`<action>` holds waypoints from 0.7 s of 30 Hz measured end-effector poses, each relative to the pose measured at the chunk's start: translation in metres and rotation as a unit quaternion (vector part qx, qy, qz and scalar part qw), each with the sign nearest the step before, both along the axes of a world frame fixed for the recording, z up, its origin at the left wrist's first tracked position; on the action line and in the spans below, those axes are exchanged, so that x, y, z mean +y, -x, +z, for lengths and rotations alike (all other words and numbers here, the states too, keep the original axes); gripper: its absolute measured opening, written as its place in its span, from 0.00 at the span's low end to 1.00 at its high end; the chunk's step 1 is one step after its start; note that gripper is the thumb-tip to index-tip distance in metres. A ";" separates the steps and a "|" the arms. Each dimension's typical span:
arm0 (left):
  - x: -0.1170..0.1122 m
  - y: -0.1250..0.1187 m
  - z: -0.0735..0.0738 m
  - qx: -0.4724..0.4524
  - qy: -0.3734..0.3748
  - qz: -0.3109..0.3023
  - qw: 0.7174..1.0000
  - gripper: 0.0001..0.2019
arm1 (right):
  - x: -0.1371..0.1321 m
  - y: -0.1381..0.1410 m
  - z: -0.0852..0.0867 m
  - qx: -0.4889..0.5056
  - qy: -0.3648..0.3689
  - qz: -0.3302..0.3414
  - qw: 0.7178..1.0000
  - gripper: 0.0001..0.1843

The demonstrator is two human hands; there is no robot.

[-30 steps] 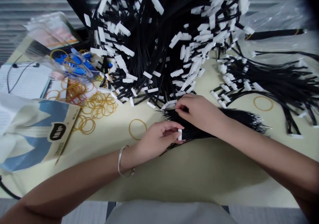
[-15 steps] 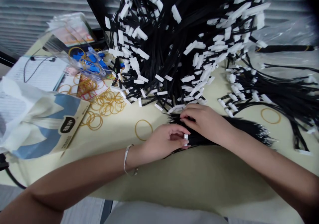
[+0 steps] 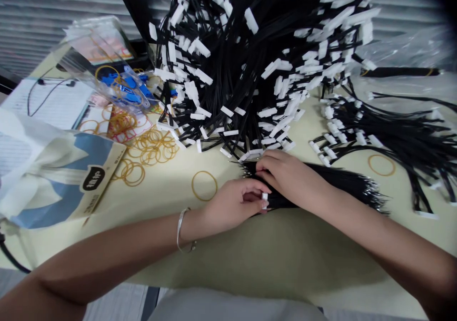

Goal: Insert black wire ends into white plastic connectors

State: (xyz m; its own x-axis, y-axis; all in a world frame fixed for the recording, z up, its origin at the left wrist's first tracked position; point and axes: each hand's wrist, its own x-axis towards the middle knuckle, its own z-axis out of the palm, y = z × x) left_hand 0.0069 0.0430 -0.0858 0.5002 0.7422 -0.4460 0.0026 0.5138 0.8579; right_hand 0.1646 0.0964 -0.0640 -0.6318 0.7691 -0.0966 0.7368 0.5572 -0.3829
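Between the thumb and fingers of my left hand (image 3: 232,202) is a small white connector (image 3: 264,200), held just in front of a bundle of black wires (image 3: 342,185). The wires lie sideways on the table, with shiny metal tips at both ends. My right hand (image 3: 282,171) rests over the left part of this bundle, its thumb and index finger pressed together near the wire tips. Whether a wire is pinched there is too small to make out. Close behind both hands sits a large heap of black cables (image 3: 232,73) with white connectors.
Rubber bands (image 3: 153,145) lie in a loose pile on the left, with a single rubber band (image 3: 204,186) nearer my left hand. A tissue pack (image 3: 96,169) and a clear bag (image 3: 124,90) of blue pieces stand farther left. More connector cables (image 3: 396,126) spread at the right.
The view has shifted slightly. My left hand still holds the white connector, and my right hand stays over the wire bundle with hardly any movement.
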 end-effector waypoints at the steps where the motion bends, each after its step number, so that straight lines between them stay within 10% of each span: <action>1: 0.000 0.000 0.000 0.002 -0.004 -0.001 1.000 0.09 | 0.000 0.000 0.000 -0.002 0.002 -0.003 1.000 0.08; 21: -0.001 0.001 -0.001 0.019 -0.032 -0.012 0.999 0.08 | 0.003 -0.005 -0.009 0.101 -0.025 -0.051 0.993 0.04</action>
